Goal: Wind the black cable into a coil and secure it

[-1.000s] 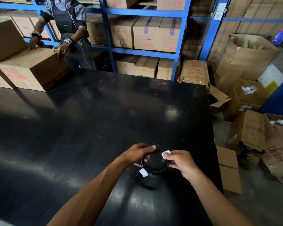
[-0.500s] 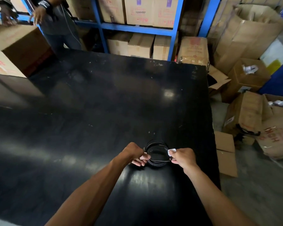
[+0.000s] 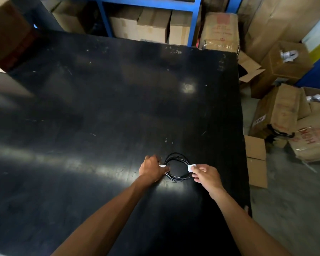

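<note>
One thin black cable [image 3: 176, 179], wound in a round coil of several loops, lies flat on the glossy, scuffed black counter [image 3: 100, 108] near its right edge. Two white tags: the left hand [image 3: 151, 169] pinches one [image 3: 162, 166] at the coil's left side, the right hand [image 3: 205, 175] pinches the other [image 3: 191, 167] at its right. Brown cardboard boxes [image 3: 283, 115] crowd the floor; their red print is unreadable.

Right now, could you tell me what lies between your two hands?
The coiled black cable, on the black table, lies between left hand and right hand, per the head view.
</note>
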Demonstrator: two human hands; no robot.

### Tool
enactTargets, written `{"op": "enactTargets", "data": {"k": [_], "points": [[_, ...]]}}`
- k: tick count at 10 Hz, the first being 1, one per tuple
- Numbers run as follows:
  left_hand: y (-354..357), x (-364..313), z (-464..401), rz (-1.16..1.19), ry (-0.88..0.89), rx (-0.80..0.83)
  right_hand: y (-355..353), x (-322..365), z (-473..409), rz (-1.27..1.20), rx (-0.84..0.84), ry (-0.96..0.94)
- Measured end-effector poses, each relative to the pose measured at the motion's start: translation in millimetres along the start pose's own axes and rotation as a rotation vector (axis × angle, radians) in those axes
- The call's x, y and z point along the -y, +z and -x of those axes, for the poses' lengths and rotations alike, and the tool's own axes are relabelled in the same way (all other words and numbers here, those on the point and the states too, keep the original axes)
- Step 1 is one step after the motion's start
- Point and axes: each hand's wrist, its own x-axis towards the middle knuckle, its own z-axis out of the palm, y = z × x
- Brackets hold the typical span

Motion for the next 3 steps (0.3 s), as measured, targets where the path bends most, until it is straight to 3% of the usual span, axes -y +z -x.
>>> {"op": "enactTargets", "data": {"k": [2, 3], "points": [[-1.5, 70.5, 61.3, 0.28, -0.064, -0.098, -25.8, -35.5, 47.6, -0.051, -0.063, 0.059], [16.0, 128.9, 132.6, 0.41, -0.119, 0.044, -45.2, -52.0, 99.4, -0.296, -0.082, 0.217]]}}
